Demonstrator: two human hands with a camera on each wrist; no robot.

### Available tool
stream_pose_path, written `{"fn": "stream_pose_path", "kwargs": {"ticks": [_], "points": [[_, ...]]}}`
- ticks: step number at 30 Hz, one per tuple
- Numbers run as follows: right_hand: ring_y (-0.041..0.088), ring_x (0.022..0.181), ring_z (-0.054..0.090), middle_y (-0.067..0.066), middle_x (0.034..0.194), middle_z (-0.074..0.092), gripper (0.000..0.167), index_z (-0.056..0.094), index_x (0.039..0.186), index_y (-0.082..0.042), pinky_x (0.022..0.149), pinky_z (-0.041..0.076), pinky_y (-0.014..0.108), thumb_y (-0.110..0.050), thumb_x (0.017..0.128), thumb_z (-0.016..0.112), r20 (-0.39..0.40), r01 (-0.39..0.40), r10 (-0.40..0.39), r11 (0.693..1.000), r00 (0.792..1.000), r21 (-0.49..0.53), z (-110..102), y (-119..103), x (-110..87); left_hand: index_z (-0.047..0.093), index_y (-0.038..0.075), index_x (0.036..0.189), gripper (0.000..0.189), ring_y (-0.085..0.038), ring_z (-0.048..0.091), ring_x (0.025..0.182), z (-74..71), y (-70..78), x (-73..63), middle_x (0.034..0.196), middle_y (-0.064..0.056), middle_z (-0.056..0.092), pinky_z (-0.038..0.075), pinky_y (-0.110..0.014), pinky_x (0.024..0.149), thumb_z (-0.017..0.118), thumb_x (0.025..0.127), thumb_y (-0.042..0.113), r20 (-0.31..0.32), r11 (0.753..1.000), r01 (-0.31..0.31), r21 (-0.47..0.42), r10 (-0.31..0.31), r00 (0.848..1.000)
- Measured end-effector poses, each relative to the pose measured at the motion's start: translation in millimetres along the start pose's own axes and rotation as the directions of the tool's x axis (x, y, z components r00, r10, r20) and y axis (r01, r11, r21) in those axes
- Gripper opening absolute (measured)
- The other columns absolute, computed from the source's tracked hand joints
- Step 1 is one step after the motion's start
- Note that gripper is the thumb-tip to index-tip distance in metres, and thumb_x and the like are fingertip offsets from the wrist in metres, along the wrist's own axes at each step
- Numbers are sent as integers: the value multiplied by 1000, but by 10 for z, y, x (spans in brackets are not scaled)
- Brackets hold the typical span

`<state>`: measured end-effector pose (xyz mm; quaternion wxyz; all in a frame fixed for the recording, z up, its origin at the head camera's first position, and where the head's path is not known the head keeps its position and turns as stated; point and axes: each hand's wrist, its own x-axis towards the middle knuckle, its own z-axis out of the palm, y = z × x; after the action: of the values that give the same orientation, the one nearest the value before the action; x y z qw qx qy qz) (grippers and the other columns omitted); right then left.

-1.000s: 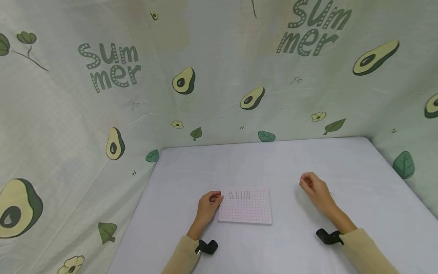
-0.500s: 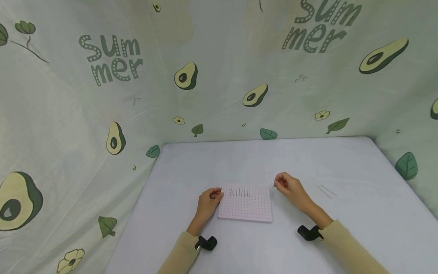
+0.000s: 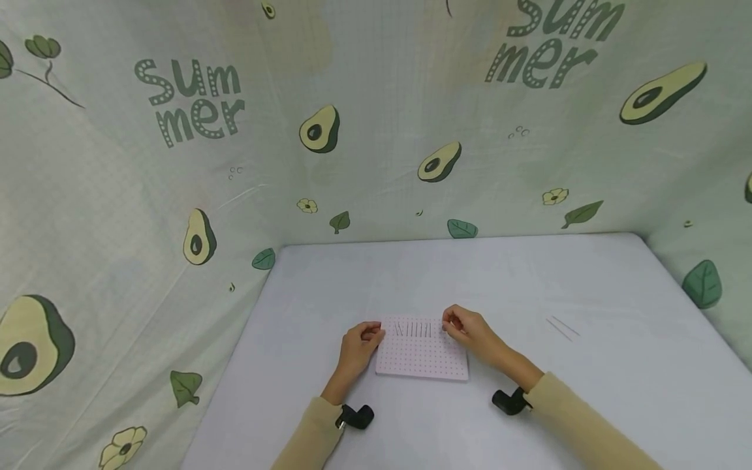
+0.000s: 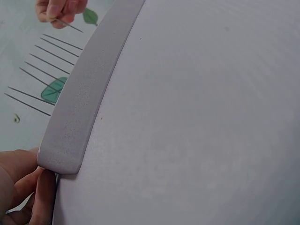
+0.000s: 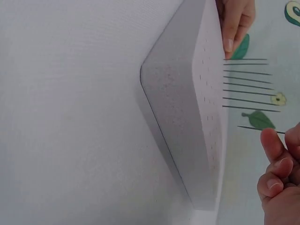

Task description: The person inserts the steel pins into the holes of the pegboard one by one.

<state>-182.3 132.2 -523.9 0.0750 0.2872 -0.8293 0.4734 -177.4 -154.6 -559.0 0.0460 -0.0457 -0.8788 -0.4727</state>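
Observation:
A pale pink board [image 3: 420,362] full of small holes lies on the table, with several thin dark needles [image 5: 251,78] standing in a row in its far part. My left hand [image 3: 356,349] grips the board's left edge between thumb and fingers. Over the board's far right part, my right hand [image 3: 472,333] pinches one more needle [image 5: 248,127] between thumb and forefinger. In the right wrist view that needle's tip is apart from the board, to one side of the row. The left wrist view also shows the right hand's fingertips [image 4: 56,9] and the needle.
Two loose needles [image 3: 563,328] lie on the white table [image 3: 517,274] to the right of the board. A cloth curtain [image 3: 376,130] printed with avocados and leaves hangs behind and beside the table. Black wrist cameras [image 3: 358,417] sit on both wrists.
My right hand has moved left from the right side of the table to above the board, carrying a needle. The two loose needles have come into clear view. My left hand stays at the board's edge.

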Motion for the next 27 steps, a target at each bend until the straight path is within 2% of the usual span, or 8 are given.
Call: {"fn": "stream_pose_path", "kwargs": {"ticks": [10, 17, 27], "points": [[5, 69, 42, -7, 75, 44, 6, 59, 97, -4, 57, 37, 21, 0, 96, 63, 52, -35, 36, 999, 998, -21, 92, -3, 26, 70, 1, 113, 26, -14, 63, 82, -2, -10, 28, 95, -5, 70, 52, -25, 72, 69, 95, 20, -7, 999, -34, -11, 34, 999], [5, 68, 41, -8, 75, 44, 6, 60, 98, -3, 57, 37, 22, 1, 95, 64, 70, -48, 51, 998, 996, -47, 120, 5, 30, 70, 2, 114, 25, -14, 63, 84, -7, -11, 33, 96, -3, 69, 52, -24, 74, 69, 96, 20, 1, 1000, -9, -10, 9, 1000], [6, 67, 44, -8, 74, 46, 5, 61, 98, -2, 57, 39, 22, -5, 97, 65, 79, -89, 89, 996, 993, -1, 133, 19, 4, 71, 3, 114, 25, -14, 63, 84, 0, -16, 12, 96, -2, 69, 52, -24, 74, 69, 96, 20, 4, 1000, 15, -6, -15, 1000]]}}
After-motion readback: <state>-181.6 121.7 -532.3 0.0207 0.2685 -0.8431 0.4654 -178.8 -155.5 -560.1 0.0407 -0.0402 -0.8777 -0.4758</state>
